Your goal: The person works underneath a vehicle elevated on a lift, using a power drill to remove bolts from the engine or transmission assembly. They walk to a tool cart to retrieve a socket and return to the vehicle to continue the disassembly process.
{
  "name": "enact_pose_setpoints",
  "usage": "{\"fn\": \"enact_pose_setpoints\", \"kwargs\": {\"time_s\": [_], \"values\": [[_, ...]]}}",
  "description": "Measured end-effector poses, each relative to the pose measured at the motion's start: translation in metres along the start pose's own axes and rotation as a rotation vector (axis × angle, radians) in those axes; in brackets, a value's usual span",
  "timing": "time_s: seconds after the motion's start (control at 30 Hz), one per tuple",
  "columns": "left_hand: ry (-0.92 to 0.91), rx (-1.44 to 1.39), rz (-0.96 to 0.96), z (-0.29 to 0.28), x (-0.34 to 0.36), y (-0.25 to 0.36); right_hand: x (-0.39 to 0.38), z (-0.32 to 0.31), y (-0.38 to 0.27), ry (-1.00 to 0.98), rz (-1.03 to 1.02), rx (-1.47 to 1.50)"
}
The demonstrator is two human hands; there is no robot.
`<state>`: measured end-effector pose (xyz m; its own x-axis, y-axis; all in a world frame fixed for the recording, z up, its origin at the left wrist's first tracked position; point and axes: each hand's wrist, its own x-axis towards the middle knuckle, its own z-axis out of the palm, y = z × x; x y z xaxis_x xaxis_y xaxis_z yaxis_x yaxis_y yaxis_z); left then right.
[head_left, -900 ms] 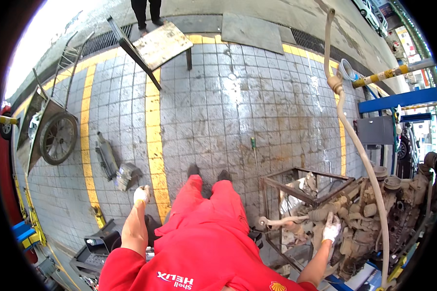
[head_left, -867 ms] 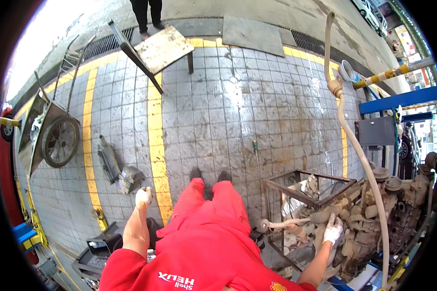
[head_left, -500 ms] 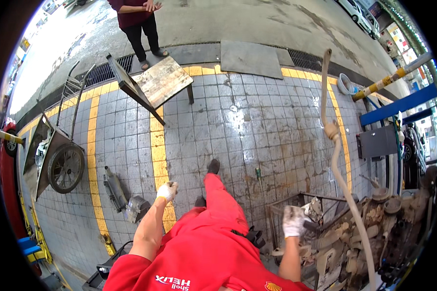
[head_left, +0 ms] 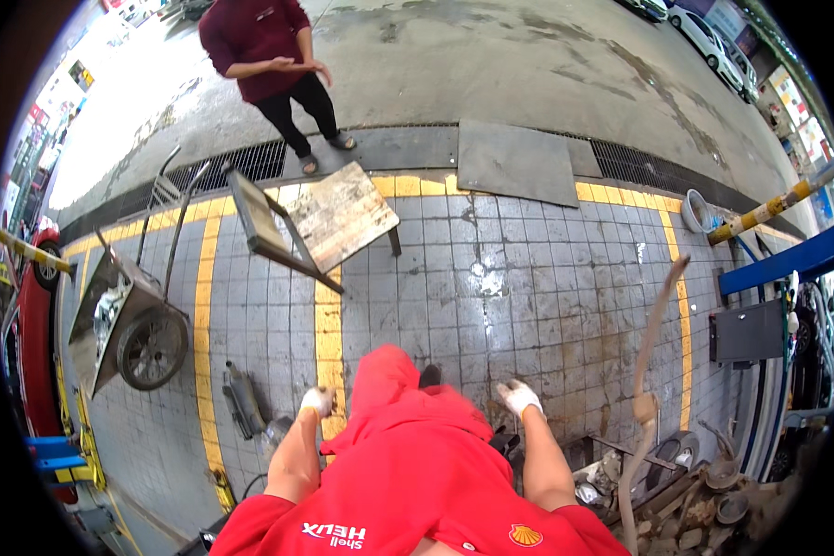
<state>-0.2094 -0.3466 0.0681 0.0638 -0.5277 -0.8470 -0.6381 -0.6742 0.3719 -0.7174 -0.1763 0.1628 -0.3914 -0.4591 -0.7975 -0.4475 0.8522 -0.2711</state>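
My left hand [head_left: 319,401], in a white work glove, hangs low at my left side beside a yellow floor line. Its fingers are loosely bent and apart, and nothing shows in them. On the other side my right hand [head_left: 519,398], gloved too, is held out over the grey tiles with its fingers apart and holding nothing. My right hand is nearest to a heap of dirty engine parts [head_left: 695,510] on the lower right. A long, bent, brownish pipe [head_left: 641,398] rises from that heap. A dark metal part [head_left: 243,398] lies on the floor left of my left hand.
Ahead on the left stands a wooden chair [head_left: 343,215] with a worn seat, a person [head_left: 264,56] behind it. A two-wheeled handcart [head_left: 148,347] is at far left. A grey box [head_left: 749,332] hangs by blue lift parts [head_left: 778,255] on the right; a drain grate [head_left: 649,167] crosses ahead.
My right hand has moved left, away from the engine parts. My view has shifted, so the chair and cart sit lower. The other person's hands have come apart somewhat.
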Motion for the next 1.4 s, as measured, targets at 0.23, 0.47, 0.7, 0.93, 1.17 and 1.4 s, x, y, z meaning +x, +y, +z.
{"fn": "enact_pose_setpoints", "kwargs": {"time_s": [0.23, 0.47, 0.7, 0.93, 1.17, 1.4], "values": [[-0.226, 0.325, -0.042, -0.015, 0.068, 0.088, 0.112, -0.056, -0.142, 0.103, -0.211, 0.038], [-0.174, 0.141, 0.102, -0.063, 0.162, 0.312, 0.167, -0.091, -0.177, -0.006, 0.030, 0.030], [-0.174, 0.229, 0.356, -0.100, 0.258, 0.516, 0.177, -0.142, -0.182, 0.152, 0.234, 0.360], [-0.288, 0.507, 0.294, -0.034, 0.303, 0.610, 0.227, -0.119, -0.141, 0.109, 0.345, 0.502], [-0.104, 0.983, 0.313, 0.062, 0.296, 0.662, 0.320, -0.172, -0.090, -0.249, 0.372, 0.641], [-0.130, 1.034, 0.768, 0.125, 0.314, 0.757, 0.402, -0.441, -0.134, 0.210, 0.280, 0.414]]}}
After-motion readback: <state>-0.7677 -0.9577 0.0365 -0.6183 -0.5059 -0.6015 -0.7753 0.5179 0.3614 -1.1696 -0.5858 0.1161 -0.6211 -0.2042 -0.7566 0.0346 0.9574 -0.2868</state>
